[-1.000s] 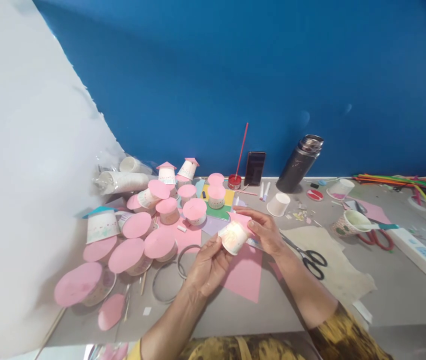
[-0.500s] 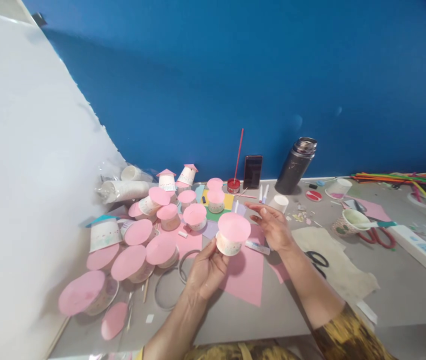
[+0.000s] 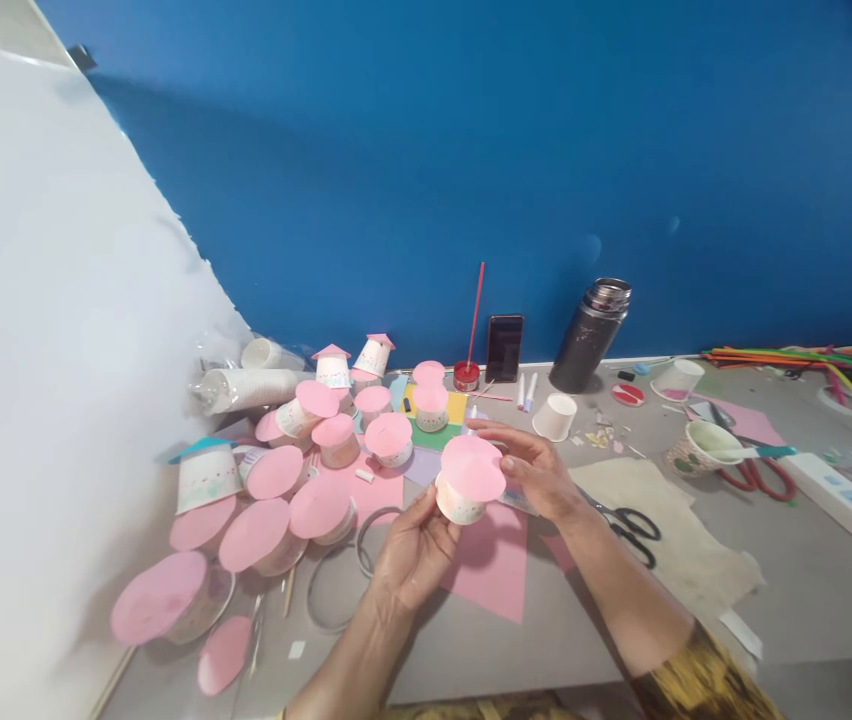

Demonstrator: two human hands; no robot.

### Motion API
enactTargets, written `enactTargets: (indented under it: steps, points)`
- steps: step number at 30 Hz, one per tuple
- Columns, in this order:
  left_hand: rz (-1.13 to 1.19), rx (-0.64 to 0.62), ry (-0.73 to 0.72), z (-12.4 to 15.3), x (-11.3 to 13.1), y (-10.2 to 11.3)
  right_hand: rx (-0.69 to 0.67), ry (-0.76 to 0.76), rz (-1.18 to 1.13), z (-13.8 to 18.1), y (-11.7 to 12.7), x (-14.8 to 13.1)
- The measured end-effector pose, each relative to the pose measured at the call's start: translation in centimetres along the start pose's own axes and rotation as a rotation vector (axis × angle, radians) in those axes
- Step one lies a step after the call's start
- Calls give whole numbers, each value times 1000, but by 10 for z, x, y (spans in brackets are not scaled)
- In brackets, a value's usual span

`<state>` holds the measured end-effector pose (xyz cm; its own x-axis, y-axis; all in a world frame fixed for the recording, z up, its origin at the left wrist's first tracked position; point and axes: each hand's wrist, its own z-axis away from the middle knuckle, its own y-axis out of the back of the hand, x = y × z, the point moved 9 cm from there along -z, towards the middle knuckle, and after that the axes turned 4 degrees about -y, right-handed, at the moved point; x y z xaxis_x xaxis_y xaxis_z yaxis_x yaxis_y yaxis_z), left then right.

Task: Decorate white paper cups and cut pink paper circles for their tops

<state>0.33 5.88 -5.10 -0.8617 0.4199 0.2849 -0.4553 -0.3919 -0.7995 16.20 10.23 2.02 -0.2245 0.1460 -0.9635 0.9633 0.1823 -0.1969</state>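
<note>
The left hand (image 3: 420, 545) pinches the cup (image 3: 460, 507) above the pink sheet (image 3: 497, 585) while the right hand (image 3: 535, 472), pinch unclear, meets the disc (image 3: 473, 466); disc seating appears underway, next requiring level alignment.

Bright, diffuse light; flat white wall (image 3: 36, 300) washed out at left; flat blue wall (image 3: 426, 150) dark at far right; round pink-topped paper cup (image 3: 471, 475) shadows pink paper sheet (image 3: 493, 575) softly; cup print smeared; frame edges stretched.
</note>
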Motion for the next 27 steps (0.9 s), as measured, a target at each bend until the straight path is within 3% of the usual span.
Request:
enactTargets:
  steps: [5, 10, 13, 18, 20, 27]
  points:
    - [-65, -40, -65, -2, 4, 0, 144, 32, -23, 0, 16, -3]
    - [-78, -188, -77, 0, 2, -10, 75, -126, -41, 0, 0, 15]
    - [-68, -206, -72, 0, 2, -10, 64, -183, -50, -2, -1, 22]
    - [-65, -123, -129, -3, 9, -4, 391, -5, -82, -4, 49, 8]
    - [-77, -101, -171, -5, 12, -2, 462, 35, -47, -2, 60, 6]
    - [-225, -174, -412, -7, 27, -3, 337, 93, 204, 4, 35, -2]
